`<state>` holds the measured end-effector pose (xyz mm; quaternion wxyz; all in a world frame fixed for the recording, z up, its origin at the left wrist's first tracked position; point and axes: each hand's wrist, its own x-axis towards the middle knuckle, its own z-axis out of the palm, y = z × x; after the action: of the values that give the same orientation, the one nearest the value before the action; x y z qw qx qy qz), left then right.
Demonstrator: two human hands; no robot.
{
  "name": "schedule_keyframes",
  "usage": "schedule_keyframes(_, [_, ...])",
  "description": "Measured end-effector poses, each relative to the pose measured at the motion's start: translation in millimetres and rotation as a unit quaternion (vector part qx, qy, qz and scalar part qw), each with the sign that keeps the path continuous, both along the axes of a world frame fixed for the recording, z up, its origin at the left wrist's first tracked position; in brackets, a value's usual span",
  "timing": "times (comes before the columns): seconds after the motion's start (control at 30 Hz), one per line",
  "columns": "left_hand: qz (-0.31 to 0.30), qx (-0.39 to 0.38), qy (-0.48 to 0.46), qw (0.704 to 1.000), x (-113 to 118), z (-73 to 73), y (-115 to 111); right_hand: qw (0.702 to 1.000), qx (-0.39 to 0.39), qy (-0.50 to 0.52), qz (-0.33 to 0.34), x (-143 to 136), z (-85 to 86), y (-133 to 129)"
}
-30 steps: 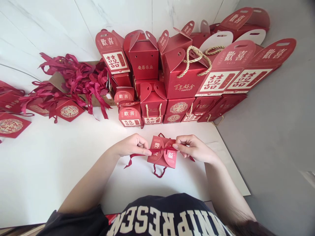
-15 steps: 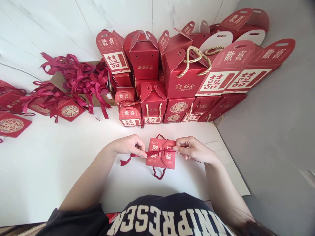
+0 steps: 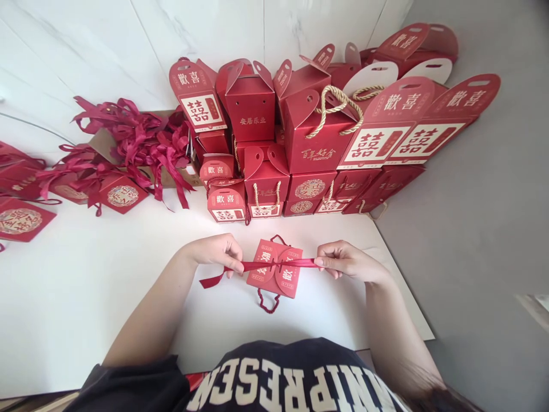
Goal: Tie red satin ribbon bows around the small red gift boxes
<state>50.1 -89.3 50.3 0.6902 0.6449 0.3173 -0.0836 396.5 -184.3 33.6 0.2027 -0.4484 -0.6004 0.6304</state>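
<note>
A small red gift box sits on the white table in front of me, its rounded flaps folded over the top and a dark red cord handle sticking out at two sides. A red ribbon runs across the flaps and through the slots at the middle. My left hand pinches the ribbon left of the box, and a loose end hangs past the fingers. To the right of the box, my right hand pinches the other side of the ribbon. Between both hands the ribbon is stretched nearly straight.
Stacked red gift boxes line the back of the table against the tiled wall. Further left, a cardboard carton overflows with red ribbons, beside several tied boxes. A grey wall bounds the right side.
My hands have moved apart, the left one leftward and the right one rightward, drawing the ribbon tighter. The small box has shifted and turned slightly to the left.
</note>
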Motion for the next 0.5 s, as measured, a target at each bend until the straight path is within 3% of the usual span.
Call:
schedule_keyframes(0.13, [-0.035,0.009,-0.016,0.999,1,2.3,1,0.999,-0.033,0.018,0.036,-3,3.5,1])
schedule_keyframes(0.27, [-0.049,0.040,-0.022,0.998,11,15.2,-7,0.994,-0.038,0.065,0.074,-10,19.0,2])
schedule_keyframes(0.37, [-0.033,0.087,0.042,0.995,23,26.7,-21,0.997,-0.005,0.048,0.066,-21,28.1,3])
schedule_keyframes(0.5, [0.049,0.201,0.107,0.973,36,32.9,-38,0.996,0.081,-0.027,0.006,-37,30.5,3])
